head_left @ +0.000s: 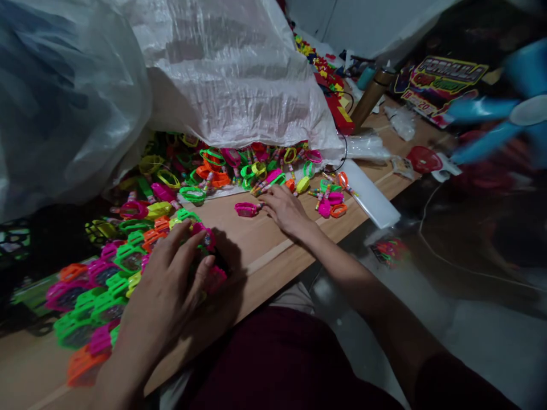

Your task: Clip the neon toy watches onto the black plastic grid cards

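My left hand [171, 273] is curled over the near end of neat rows of bright plastic toy watches [115, 285]. Its thumb and fingers are around pink toy watches [213, 279] at the end of the rows, partly hidden by the hand. Farther right, my right hand [284, 208] reaches low over the table, fingers stretched forward. Its fingertips are by the candy-like tube of a single pink toy watch [246, 209], and nothing shows in its palm. Ahead lies a loose heap of toy watches [213, 165] in pink, green, yellow and orange.
A large white woven sack [239, 85] opens over the heap. Right of my hand lie a small cluster of toy watches [329, 199] and a clear plastic stack [371, 196]. Beyond stand a brown bottle [374, 97] and a blue fan [513, 108]. The wooden table's edge [265, 285] runs before me.
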### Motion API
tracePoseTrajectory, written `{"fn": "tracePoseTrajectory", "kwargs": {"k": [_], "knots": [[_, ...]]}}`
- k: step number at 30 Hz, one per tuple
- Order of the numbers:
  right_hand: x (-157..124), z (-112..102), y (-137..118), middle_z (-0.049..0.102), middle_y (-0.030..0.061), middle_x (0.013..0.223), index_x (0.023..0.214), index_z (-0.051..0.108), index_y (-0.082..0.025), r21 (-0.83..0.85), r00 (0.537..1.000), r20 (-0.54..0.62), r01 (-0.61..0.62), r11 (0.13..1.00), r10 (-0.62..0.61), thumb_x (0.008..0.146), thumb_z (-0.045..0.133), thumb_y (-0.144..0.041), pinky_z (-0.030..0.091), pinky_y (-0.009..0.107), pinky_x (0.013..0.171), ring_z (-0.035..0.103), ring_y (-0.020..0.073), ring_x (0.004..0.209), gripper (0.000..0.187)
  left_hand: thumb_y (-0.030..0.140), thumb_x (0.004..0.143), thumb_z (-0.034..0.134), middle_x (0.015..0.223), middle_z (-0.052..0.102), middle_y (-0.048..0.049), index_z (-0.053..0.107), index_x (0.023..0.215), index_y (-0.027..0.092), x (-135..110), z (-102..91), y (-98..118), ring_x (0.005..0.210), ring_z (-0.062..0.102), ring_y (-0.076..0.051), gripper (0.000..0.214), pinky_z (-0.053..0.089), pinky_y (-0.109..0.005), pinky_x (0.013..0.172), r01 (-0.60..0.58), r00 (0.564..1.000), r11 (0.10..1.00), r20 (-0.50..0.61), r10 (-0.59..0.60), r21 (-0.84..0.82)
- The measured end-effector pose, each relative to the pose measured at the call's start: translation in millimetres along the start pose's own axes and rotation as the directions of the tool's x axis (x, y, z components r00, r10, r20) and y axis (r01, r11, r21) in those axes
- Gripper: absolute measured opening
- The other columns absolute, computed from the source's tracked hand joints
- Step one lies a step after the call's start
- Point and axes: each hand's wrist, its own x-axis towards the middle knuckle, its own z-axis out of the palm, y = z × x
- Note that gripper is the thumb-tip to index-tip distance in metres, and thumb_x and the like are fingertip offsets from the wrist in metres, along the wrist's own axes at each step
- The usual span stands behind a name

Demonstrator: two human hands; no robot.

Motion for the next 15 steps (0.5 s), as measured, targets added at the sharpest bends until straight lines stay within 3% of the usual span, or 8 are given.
{"fn": "tracePoseTrajectory", "kwargs": {"k": [4, 7, 9, 11, 13, 15], "knots": [[11.6, 16.2, -12.9, 0.060, 0.0155, 0.114, 0.101, 0.070, -0.013, -0.008, 0.993, 0.114, -0.022, 1.000, 0.023, 0.095, 0.053, -0.003, 0.046, 0.043, 0.094, 0.051, 0.0282, 0.108, 0.020, 0.036, 0.104, 0.042, 0.159, 0.041, -0.0167, 0.043, 0.147, 0.024, 1.8, 1.9, 3.1, 0.145, 0.045, -0.036, 0.045, 0.041, -0.058, 0.120, -0.011, 1.000, 1.000, -0.017, 0.011, 0.021], [0.9, 18.7, -27.1, 0.062, 0.0107, 0.104, 0.101, 0.064, -0.013, 0.236, 0.996, 0.088, 0.001, 0.972, -0.022, 0.093, 0.050, -0.001, 0.046, 0.038, 0.093, 0.054, 0.0239, 0.101, 0.020, 0.032, 0.105, 0.040, 0.157, 0.044, -0.0193, 0.045, 0.145, 0.018, 1.5, 2.0, 4.7, 0.147, 0.044, -0.036, 0.043, 0.041, -0.059, 0.120, -0.029, 0.999, 0.999, -0.018, 0.030, 0.044], [-14.6, 20.2, -40.9, 0.063, 0.0059, 0.098, 0.102, 0.062, -0.014, 0.488, 0.998, 0.068, -0.025, 0.873, -0.010, 0.094, 0.054, -0.008, 0.048, 0.033, 0.087, 0.057, 0.0201, 0.093, 0.013, 0.032, 0.105, 0.038, 0.157, 0.044, -0.0201, 0.044, 0.145, 0.016, 1.2, 1.3, 5.8, 0.148, 0.042, -0.035, 0.044, 0.039, -0.060, 0.121, -0.023, 1.000, 0.998, -0.013, 0.023, 0.051], [-32.3, 26.3, -57.5, 0.064, 0.0018, 0.094, 0.105, 0.062, -0.017, 0.686, 0.993, 0.115, -0.096, 0.721, 0.023, 0.097, 0.058, -0.019, 0.048, 0.028, 0.080, 0.059, 0.0175, 0.086, 0.009, 0.032, 0.106, 0.037, 0.157, 0.044, -0.0192, 0.043, 0.147, 0.016, 1.2, 0.6, 6.5, 0.148, 0.041, -0.033, 0.045, 0.037, -0.058, 0.122, -0.003, 1.000, 0.999, -0.004, 0.003, 0.047], [-47.6, 37.6, -74.0, 0.067, 0.0000, 0.093, 0.110, 0.064, -0.020, 0.771, 0.981, 0.185, -0.176, 0.613, 0.049, 0.098, 0.061, -0.030, 0.049, 0.027, 0.078, 0.061, 0.0171, 0.085, 0.015, 0.033, 0.106, 0.036, 0.157, 0.044, -0.0188, 0.041, 0.149, 0.015, 1.5, 0.7, 6.1, 0.149, 0.040, -0.032, 0.047, 0.035, -0.057, 0.123, 0.000, 1.000, 0.999, 0.008, -0.001, 0.046], [-57.8, 51.0, -87.1, 0.069, -0.0002, 0.095, 0.114, 0.065, -0.023, 0.769, 0.967, 0.241, -0.245, 0.591, 0.088, 0.097, 0.064, -0.034, 0.050, 0.027, 0.078, 0.063, 0.0179, 0.088, 0.020, 0.034, 0.106, 0.035, 0.156, 0.047, -0.0196, 0.040, 0.150, 0.013, 1.5, 1.9, 4.5, 0.150, 0.039, -0.033, 0.049, 0.033, -0.058, 0.124, -0.020, 1.000, 0.998, 0.012, 0.019, 0.058]]}}
